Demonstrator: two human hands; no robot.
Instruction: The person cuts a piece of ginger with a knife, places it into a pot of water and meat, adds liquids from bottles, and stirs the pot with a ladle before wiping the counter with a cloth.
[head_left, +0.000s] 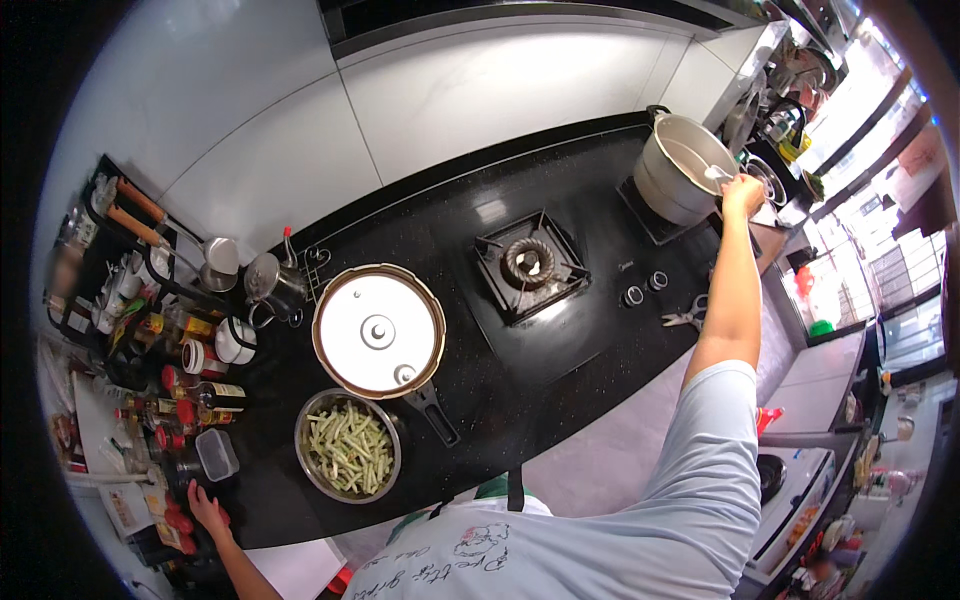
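Note:
At the far right, my right hand (742, 196) is closed on a small white spoon or scoop (718, 173) at the rim of a tall metal pot (671, 184). The pot stands on the right burner, and its inside looks pale. My left hand (206, 508) is low at the left end of the counter, beside red-topped items and below a clear plastic box (217, 454). Whether it holds anything is unclear. Between my hands are a steel bowl of cut green beans (349, 448) and a pressure cooker (379, 330) with its lid on.
A bare gas burner (529, 262) sits mid-counter. Scissors (686, 313) lie near the right front edge. Seasoning bottles (217, 397) crowd the left side, with a metal oil pot (270, 281) and ladles (220, 259) behind. The cooker's black handle (435, 416) juts toward me.

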